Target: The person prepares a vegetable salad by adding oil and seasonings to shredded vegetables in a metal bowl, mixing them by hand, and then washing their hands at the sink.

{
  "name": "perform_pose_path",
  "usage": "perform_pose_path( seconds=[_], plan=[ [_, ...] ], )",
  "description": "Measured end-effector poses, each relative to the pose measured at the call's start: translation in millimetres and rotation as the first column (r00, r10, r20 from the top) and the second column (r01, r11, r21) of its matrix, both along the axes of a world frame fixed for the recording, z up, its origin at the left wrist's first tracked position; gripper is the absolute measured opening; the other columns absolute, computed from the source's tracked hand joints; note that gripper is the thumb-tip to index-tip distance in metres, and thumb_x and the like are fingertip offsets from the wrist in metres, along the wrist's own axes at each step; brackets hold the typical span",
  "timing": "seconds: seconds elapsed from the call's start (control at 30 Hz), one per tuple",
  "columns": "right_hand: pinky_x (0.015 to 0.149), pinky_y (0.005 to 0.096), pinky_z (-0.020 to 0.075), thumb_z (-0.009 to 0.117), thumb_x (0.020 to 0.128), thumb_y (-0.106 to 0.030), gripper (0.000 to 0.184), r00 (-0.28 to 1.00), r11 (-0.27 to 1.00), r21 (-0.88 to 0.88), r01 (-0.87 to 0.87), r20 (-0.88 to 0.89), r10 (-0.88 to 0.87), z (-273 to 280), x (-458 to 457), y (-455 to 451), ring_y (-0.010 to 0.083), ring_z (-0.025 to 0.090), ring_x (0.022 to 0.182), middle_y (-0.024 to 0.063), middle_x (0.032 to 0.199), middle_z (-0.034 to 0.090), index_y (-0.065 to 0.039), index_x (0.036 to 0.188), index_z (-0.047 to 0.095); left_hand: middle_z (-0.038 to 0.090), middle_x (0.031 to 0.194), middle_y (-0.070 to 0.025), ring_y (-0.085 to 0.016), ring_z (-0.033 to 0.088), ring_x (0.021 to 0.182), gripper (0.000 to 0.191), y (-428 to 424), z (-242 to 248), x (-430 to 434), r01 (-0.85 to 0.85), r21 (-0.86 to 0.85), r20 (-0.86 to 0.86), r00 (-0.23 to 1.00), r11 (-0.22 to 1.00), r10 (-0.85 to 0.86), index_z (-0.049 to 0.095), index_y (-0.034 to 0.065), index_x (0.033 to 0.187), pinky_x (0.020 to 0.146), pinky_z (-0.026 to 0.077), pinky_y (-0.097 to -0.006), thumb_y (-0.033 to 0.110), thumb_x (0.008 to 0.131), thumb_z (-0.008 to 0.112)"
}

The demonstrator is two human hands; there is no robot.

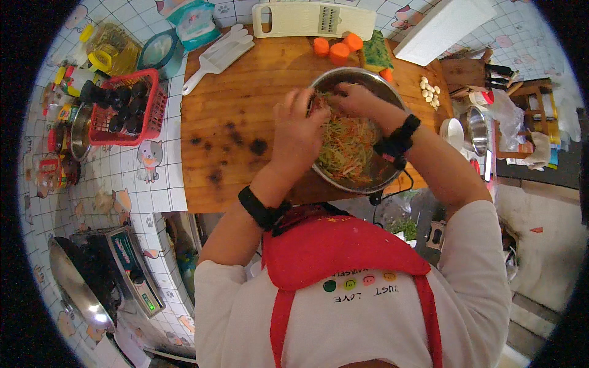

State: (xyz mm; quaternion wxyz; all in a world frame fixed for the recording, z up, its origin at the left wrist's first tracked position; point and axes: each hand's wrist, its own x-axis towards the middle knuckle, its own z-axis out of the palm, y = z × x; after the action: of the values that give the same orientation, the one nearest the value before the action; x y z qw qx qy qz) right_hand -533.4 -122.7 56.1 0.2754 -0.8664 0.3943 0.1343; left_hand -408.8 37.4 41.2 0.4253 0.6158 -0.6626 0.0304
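Observation:
A stainless steel bowl (402, 99) stands near the right side of the wooden board. It holds shredded vegetables (349, 142), pale green and orange strands mixed together. My left hand (299, 129) reaches over the bowl's left rim, its fingers curled around a clump of strands. Inside the far part of the bowl, my right hand (361, 101) has bent fingers among the shreds, a pale strand showing at the fingertips. Both hands are slightly blurred, and their fingertips are partly hidden. Each wrist wears a black band.
Behind the bowl lie carrot pieces (339, 53), a green-and-yellow sponge (377, 53) and a white mandoline grater (299, 20). Garlic cloves (429, 92) sit to the right, near a knife block (464, 73). Leftward are a white scoop (218, 60) and a red basket (156, 106) of dark jars.

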Motion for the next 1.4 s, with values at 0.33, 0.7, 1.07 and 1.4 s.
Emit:
perform_pose_path(
  seconds=[0.33,0.7,1.07,1.4],
  plan=[
    [0.083,0.0473,0.0446,0.059,0.075,-0.022,0.039,0.86,0.844,-0.17,-0.508,-0.04,0.509,1,-77,32,0.0372,0.052,0.096,0.0177,0.108,0.051,-0.009,0.112,0.056,0.046,0.123,-0.0243,-0.039,0.045,0.112,0.065,-9,-33,-4,0.054,0.367,-0.593,0.783,0.929,0.189,0.032,0.0055,0.133,0.093,0.037,-0.0442,0.0,0.071,0.051],
    [0.084,0.0448,0.0441,0.063,0.068,-0.022,0.038,0.911,0.903,0.127,-0.409,0.104,0.398,10,6,63,0.0342,0.057,0.091,0.016,0.096,0.061,-0.005,0.102,0.056,0.048,0.122,-0.0256,-0.04,0.045,0.114,0.069,-10,-33,-3,0.137,0.304,-0.704,0.699,0.943,0.125,0.03,0.005,0.135,0.095,0.036,-0.0418,-0.001,0.067,0.045],
    [0.095,0.049,0.0318,0.064,0.063,-0.018,0.033,0.802,0.736,-0.323,-0.595,-0.176,0.571,37,-69,21,0.0304,0.049,0.107,0.0104,0.111,0.053,-0.011,0.095,0.063,0.051,0.117,-0.0261,-0.04,0.048,0.11,0.071,-7,-32,-6,0.136,0.327,-0.713,0.685,0.935,0.15,0.03,0.0037,0.135,0.094,0.038,-0.0418,-0.002,0.065,0.045],
    [0.09,0.0478,0.0368,0.063,0.065,-0.026,0.034,0.721,0.726,0.189,-0.662,-0.108,0.685,3,-2,74,0.0327,0.05,0.105,0.0141,0.105,0.057,-0.007,0.093,0.06,0.052,0.118,-0.0243,-0.037,0.05,0.11,0.066,-6,-33,-7,0.109,0.318,-0.728,0.665,0.942,0.169,0.033,0.0081,0.135,0.09,0.041,-0.0397,0.002,0.07,0.044]
  ],
)
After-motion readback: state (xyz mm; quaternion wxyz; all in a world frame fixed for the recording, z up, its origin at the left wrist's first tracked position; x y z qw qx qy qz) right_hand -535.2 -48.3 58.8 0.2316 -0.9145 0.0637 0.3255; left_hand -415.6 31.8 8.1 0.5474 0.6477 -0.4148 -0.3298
